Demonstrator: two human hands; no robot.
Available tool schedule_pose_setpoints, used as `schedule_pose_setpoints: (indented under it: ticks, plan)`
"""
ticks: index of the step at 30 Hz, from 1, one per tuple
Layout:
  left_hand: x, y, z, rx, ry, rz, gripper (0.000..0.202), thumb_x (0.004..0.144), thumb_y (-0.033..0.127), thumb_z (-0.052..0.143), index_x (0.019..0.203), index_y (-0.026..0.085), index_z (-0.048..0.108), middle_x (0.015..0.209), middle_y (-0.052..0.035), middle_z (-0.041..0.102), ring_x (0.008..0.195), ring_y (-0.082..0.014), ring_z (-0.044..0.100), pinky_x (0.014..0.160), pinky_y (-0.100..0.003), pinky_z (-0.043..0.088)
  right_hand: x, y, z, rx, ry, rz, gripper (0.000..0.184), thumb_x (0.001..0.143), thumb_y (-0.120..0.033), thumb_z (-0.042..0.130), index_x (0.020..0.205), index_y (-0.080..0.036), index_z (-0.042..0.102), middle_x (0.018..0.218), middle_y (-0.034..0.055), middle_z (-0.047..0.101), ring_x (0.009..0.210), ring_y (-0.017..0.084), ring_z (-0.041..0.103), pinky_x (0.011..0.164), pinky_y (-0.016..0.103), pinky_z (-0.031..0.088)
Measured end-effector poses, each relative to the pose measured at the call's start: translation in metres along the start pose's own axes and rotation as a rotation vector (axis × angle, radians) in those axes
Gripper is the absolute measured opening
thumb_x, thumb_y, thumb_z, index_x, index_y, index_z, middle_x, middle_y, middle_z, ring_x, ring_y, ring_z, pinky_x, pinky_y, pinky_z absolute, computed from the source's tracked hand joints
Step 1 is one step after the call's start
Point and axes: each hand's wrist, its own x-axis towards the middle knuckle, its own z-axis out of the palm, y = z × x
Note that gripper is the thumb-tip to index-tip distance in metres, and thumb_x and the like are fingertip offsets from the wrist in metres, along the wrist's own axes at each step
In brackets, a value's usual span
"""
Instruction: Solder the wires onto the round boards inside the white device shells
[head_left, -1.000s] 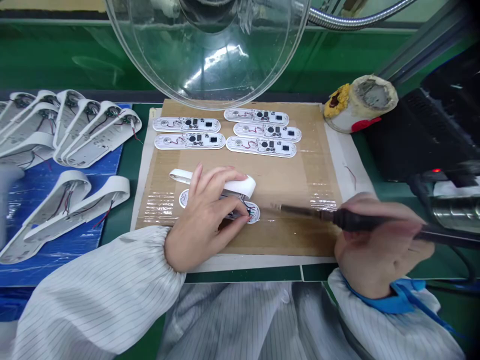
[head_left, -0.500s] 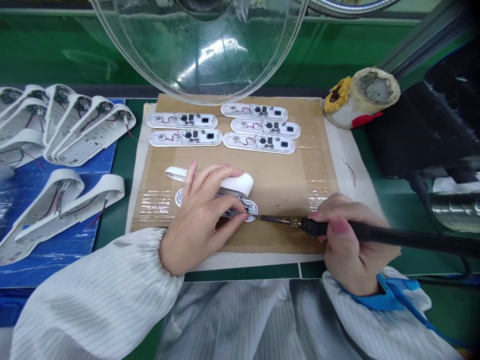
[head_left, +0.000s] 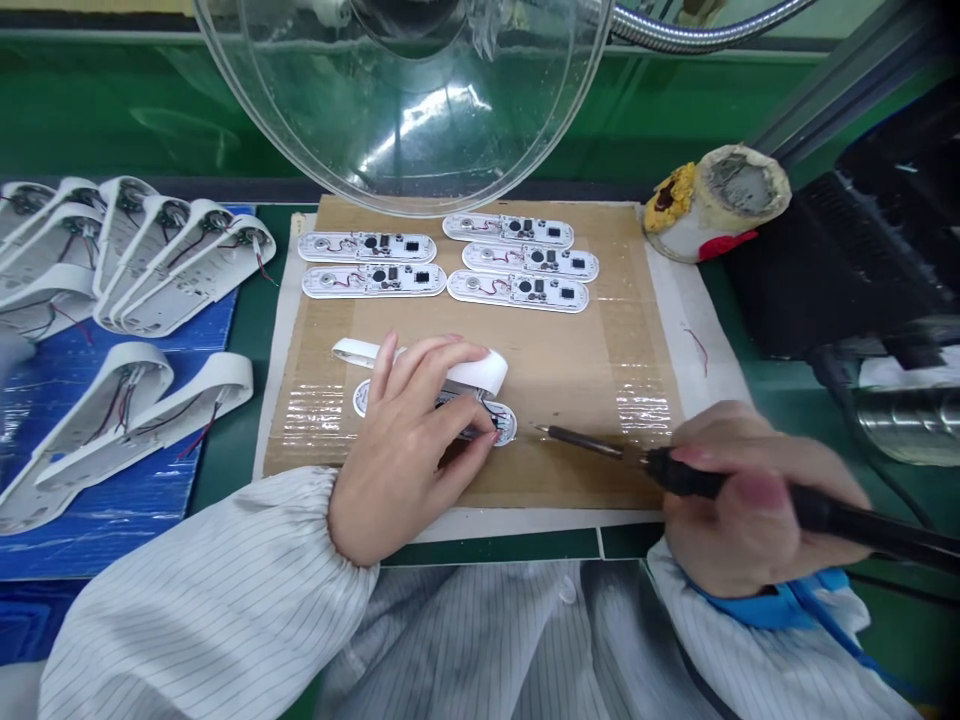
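My left hand (head_left: 409,445) is closed over the work on the cardboard. Its thumb and forefinger pinch a thin wire, mostly hidden by the fingertips, at the right end of a white circuit board (head_left: 507,424). The other fingers lie over a white plastic housing (head_left: 484,372) tilted on its side behind that board. My right hand (head_left: 750,500) grips a soldering iron (head_left: 592,442) by its black handle. The iron's tip points left, a short way right of the board and apart from it.
Several finished-looking boards (head_left: 375,281) lie in two groups at the back of the cardboard (head_left: 600,370). White housings with wires (head_left: 180,270) are on a blue sheet (head_left: 161,480) at left. A clear round shield (head_left: 450,150) hangs above. At right stand a crusted pot (head_left: 742,190) and a black box (head_left: 799,260).
My right hand has drawn the soldering iron back to the right, away from the board's end. My left hand keeps its pinch in the same place over the board and housing.
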Motion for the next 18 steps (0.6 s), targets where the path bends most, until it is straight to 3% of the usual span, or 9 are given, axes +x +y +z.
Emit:
schedule_pose_setpoints:
  ticks: [3,5,7,9,10,12,15,18]
  plan:
    - [-0.001,0.001,-0.003,-0.005,0.0,0.0,0.015,0.092,0.018,0.057,0.08,0.022,0.063,0.135,-0.0044,0.055,0.134,-0.0232,0.043,0.121,-0.055,0.013,0.004,-0.002,0.002,-0.012,0.18,0.002,0.023,0.09,-0.042,0.062,0.077,-0.025,0.07,0.055,-0.0006,0.054,0.04,0.017,0.048,0.032,0.031,0.031]
    - [0.0,-0.001,-0.008,-0.021,-0.021,-0.006,0.012,0.094,0.02,0.056,0.084,0.022,0.062,0.138,-0.0047,0.052,0.135,-0.0226,0.043,0.121,-0.054,0.014,0.008,-0.005,0.002,-0.01,0.207,0.09,0.023,0.088,-0.045,0.067,0.085,-0.023,0.073,0.06,-0.0002,0.058,0.035,0.013,0.046,0.027,0.028,0.028]
    - [0.004,-0.006,-0.015,-0.053,-0.048,-0.03,0.005,0.095,0.021,0.054,0.091,0.022,0.058,0.144,-0.0062,0.047,0.136,-0.0215,0.043,0.118,-0.048,0.025,0.013,-0.007,-0.001,0.009,0.19,0.151,0.019,0.089,-0.04,0.068,0.094,-0.022,0.074,0.064,0.0009,0.063,0.035,0.013,0.051,0.026,0.027,0.03]
    - [0.008,-0.016,-0.024,-0.073,-0.08,-0.053,0.002,0.097,0.022,0.052,0.095,0.021,0.052,0.143,-0.008,0.049,0.131,-0.0208,0.048,0.109,-0.042,0.039,0.02,-0.008,-0.004,0.018,0.1,0.238,0.016,0.091,-0.031,0.067,0.103,-0.022,0.071,0.075,0.0038,0.071,0.046,0.017,0.063,0.036,0.028,0.047]
    - [0.01,-0.023,-0.028,-0.067,-0.11,-0.059,0.003,0.097,0.022,0.049,0.094,0.021,0.049,0.136,-0.0083,0.055,0.124,-0.0208,0.054,0.101,-0.04,0.044,0.023,-0.006,-0.006,0.013,0.036,0.294,0.019,0.09,-0.028,0.068,0.108,-0.024,0.068,0.087,0.0059,0.074,0.058,0.02,0.07,0.048,0.03,0.057]
    - [0.013,-0.038,-0.041,-0.017,-0.201,-0.051,0.009,0.099,0.022,0.041,0.092,0.022,0.046,0.115,-0.0068,0.066,0.101,-0.0201,0.064,0.085,-0.037,0.05,0.031,0.002,-0.007,0.007,-0.091,0.392,0.037,0.085,-0.027,0.073,0.12,-0.027,0.061,0.112,0.0084,0.073,0.085,0.024,0.075,0.074,0.037,0.064]
    - [0.015,-0.067,-0.077,0.116,-0.25,-0.024,0.017,0.1,0.024,0.034,0.092,0.023,0.048,0.084,-0.0017,0.068,0.07,-0.0179,0.065,0.062,-0.031,0.048,0.044,0.024,-0.002,-0.038,-0.229,0.394,0.06,0.078,-0.034,0.079,0.131,-0.031,0.05,0.131,0.0076,0.064,0.115,0.027,0.066,0.095,0.045,0.06]
    - [0.021,-0.097,-0.137,0.215,-0.114,-0.03,0.014,0.095,0.031,0.047,0.09,0.023,0.057,0.065,0.0036,0.061,0.051,-0.0142,0.056,0.046,-0.025,0.04,0.06,0.041,0.012,-0.161,-0.321,0.215,0.059,0.081,-0.037,0.076,0.133,-0.029,0.048,0.135,0.0078,0.06,0.122,0.028,0.061,0.101,0.047,0.055]
